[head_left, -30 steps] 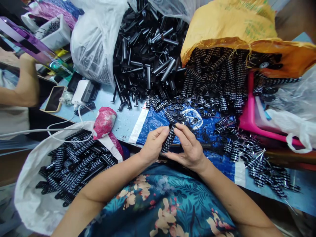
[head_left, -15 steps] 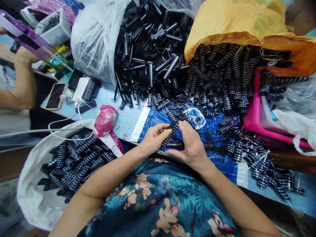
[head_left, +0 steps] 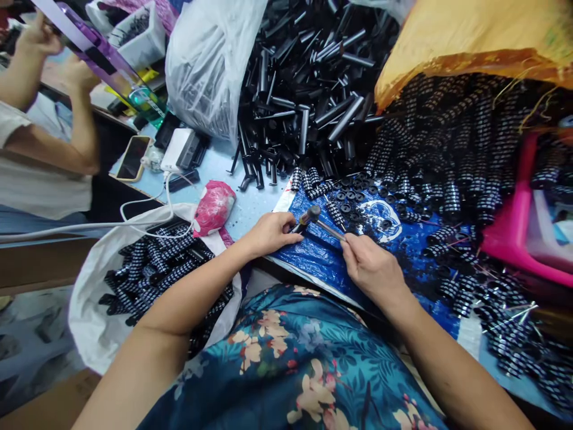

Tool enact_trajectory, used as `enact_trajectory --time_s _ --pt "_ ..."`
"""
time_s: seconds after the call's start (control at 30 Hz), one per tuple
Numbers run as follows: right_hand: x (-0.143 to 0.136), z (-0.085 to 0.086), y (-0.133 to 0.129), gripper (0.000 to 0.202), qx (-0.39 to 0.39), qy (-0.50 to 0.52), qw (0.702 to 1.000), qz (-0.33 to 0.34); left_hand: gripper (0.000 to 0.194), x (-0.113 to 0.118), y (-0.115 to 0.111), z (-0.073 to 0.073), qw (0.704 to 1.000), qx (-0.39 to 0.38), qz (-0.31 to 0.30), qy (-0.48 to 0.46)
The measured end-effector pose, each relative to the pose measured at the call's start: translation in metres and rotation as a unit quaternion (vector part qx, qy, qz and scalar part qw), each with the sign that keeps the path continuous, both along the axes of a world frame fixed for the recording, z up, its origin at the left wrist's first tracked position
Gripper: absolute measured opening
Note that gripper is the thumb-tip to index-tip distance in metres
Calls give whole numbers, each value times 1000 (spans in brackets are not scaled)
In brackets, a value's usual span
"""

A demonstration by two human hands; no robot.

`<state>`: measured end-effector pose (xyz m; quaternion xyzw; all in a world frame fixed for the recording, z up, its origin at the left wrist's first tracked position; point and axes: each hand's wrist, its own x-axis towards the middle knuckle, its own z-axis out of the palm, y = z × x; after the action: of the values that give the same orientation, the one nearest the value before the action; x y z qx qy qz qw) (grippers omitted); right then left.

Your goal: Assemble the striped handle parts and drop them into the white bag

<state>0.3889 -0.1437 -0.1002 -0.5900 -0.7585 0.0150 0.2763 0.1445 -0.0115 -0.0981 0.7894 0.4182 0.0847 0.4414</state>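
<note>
My right hand (head_left: 373,266) is closed around the thin metal handle of a small hammer (head_left: 330,229). The hammer's head (head_left: 314,212) is over the blue plastic sheet (head_left: 322,263), right beside my left hand (head_left: 273,233). My left thumb and fingers pinch a dark piece (head_left: 294,228), mostly hidden by the fingers and the hammer head. Just beyond the hammer lies a black-and-white studded tube (head_left: 334,214). Several small black discs (head_left: 351,196) are scattered behind it.
Loose black tubes (head_left: 308,128) are heaped at the back. More studded tubes (head_left: 452,149) spill from a yellow sack (head_left: 474,42). A white bag (head_left: 85,316) of studded tubes stands at left, beneath a cable (head_left: 80,227). A pink bin (head_left: 510,233) is at right; another person's arm (head_left: 76,137) is at left.
My right hand, earlier apart-fingered beside the studded tube, has picked up the hammer. My left hand still pinches a dark piece. The view has shifted, so the table's things appear farther right.
</note>
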Motion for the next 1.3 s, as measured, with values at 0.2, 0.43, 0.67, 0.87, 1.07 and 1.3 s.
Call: enact_trajectory --time_s 0.2,0.43,0.67,0.87,1.07,1.3 --pt "-14 10 -5 24 75 78 989 104 31 4 11 0 999 -36 -16 16" --pt "-21 -1 -14 24 -19 45 984 170 25 11 15 10 999 -10 -6 34" --pt "16 -12 -20 17 11 43 994 100 33 -103 12 87 963 -254 -92 20" --pt "1 -19 0 29 -34 37 991 128 25 -95 72 63 960 151 233 23" --pt "15 -3 12 22 -65 127 983 116 5 -63 156 18 923 193 286 172" --pt "76 7 86 22 0 200 969 -149 15 -47 102 31 932 34 357 -47"
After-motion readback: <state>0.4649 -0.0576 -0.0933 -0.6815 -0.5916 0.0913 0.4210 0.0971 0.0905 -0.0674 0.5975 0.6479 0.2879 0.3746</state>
